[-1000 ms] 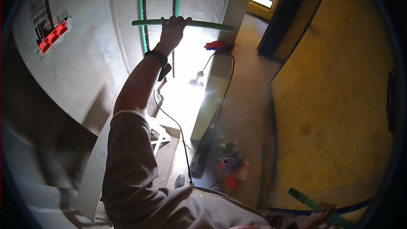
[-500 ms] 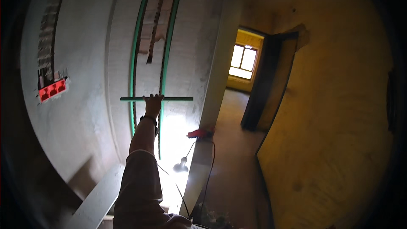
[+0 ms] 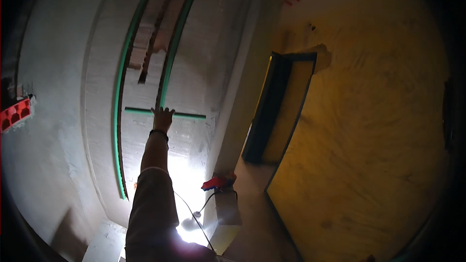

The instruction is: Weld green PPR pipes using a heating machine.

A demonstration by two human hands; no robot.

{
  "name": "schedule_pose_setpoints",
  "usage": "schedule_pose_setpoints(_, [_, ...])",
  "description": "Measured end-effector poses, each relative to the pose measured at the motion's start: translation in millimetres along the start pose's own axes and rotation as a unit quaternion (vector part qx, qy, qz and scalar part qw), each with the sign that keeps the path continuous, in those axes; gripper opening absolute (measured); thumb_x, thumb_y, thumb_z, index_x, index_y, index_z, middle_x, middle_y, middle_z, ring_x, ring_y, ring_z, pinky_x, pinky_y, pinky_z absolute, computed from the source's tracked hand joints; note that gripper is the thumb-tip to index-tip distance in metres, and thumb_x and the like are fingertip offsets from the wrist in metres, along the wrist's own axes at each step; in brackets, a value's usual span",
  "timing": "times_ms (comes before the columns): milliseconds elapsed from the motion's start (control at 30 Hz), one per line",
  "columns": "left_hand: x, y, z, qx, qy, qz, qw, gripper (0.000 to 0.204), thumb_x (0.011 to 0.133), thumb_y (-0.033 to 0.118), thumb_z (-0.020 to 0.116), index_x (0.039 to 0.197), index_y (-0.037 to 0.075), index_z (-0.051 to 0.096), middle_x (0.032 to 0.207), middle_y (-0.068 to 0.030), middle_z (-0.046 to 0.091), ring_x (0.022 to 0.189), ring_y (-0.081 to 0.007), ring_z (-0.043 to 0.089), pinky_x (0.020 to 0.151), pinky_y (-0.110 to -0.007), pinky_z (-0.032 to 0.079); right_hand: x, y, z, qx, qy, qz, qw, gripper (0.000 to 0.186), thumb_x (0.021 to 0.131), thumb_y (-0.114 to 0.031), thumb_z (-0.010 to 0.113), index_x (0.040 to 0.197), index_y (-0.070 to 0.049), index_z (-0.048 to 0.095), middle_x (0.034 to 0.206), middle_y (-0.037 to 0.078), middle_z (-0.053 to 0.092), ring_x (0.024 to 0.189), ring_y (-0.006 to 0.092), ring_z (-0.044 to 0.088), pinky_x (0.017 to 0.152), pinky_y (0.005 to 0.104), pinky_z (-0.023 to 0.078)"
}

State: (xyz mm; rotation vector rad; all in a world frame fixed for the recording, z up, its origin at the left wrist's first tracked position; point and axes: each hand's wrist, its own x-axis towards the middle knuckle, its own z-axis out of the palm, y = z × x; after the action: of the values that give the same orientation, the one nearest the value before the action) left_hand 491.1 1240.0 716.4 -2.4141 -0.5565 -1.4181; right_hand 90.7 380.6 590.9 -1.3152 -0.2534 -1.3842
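Pipe point(image 3: 188, 115): near-level before the grey wall point(image 3: 206, 63), crossing the right green strip point(image 3: 165, 86).
Left hand point(image 3: 162, 119): I see it clasped around the pipe's middle.
Right hand: I cannot tell its state.

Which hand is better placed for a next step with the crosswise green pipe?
Probably the left hand: it grips the crosswise green pipe, its forearm stretched toward the grey wall. The right hand cannot be made out clearly.
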Motion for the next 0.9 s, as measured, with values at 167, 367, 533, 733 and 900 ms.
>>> schedule_pose_setpoints(167, [11, -9, 66, -0.004, -0.028, 0.035, 0.999, 0.032, 0.093, 0.023, 0.046, 0.120, 0.030, 0.062, 0.105, -0.0035, 0.064, 0.109, -0.0259, 0.058, 0.093, -0.072, 0.035, 0, -21, 46, -0.039, 0.102, 0.127, 0.986, 0.038, 0.094, -0.027, 0.061, 0.069, -0.014, 0.035, 0.056, -0.002, 0.030, 0.050, 0.0124, 0.028, 0.048, 0.0316, 0.030])
schedule_pose_setpoints(367, [23, 28, 70, -0.021, -0.065, 0.070, 0.995, 0.042, 0.090, 0.013, 0.050, 0.128, 0.030, 0.057, 0.122, -0.0067, 0.061, 0.115, -0.0278, 0.056, 0.095, -0.070, 0.035, 1, -47, 75, -0.084, 0.087, 0.158, 0.980, 0.042, 0.092, -0.030, 0.065, 0.068, -0.015, 0.034, 0.058, -0.004, 0.030, 0.053, 0.0118, 0.028, 0.048, 0.0308, 0.028])
schedule_pose_setpoints(533, [23, 62, 71, -0.007, -0.003, 0.121, 0.993, 0.053, 0.089, 0.006, 0.050, 0.135, 0.031, 0.052, 0.115, -0.0074, 0.060, 0.104, -0.0237, 0.059, 0.093, -0.061, 0.042, 13, -33, 81, -0.100, 0.048, 0.147, 0.983, 0.040, 0.093, -0.028, 0.064, 0.068, -0.015, 0.035, 0.057, -0.003, 0.030, 0.052, 0.0118, 0.028, 0.047, 0.0306, 0.029])
schedule_pose_setpoints(733, [18, 50, 66, -0.007, -0.013, 0.134, 0.991, 0.054, 0.088, 0.004, 0.051, 0.136, 0.029, 0.051, 0.117, -0.0064, 0.058, 0.107, -0.0229, 0.058, 0.095, -0.060, 0.042, 13, -23, 59, -0.101, 0.028, 0.132, 0.986, 0.038, 0.093, -0.026, 0.063, 0.068, -0.014, 0.037, 0.057, -0.003, 0.031, 0.051, 0.0118, 0.028, 0.047, 0.0305, 0.030])
schedule_pose_setpoints(900, [18, 52, 60, -0.018, -0.040, 0.132, 0.990, 0.055, 0.086, 0.001, 0.051, 0.134, 0.027, 0.052, 0.127, -0.0079, 0.056, 0.111, -0.0244, 0.057, 0.096, -0.059, 0.042, -1, -21, 33, -0.100, 0.033, 0.112, 0.988, 0.036, 0.093, -0.025, 0.062, 0.068, -0.014, 0.038, 0.056, -0.002, 0.032, 0.050, 0.0118, 0.029, 0.047, 0.0304, 0.030])
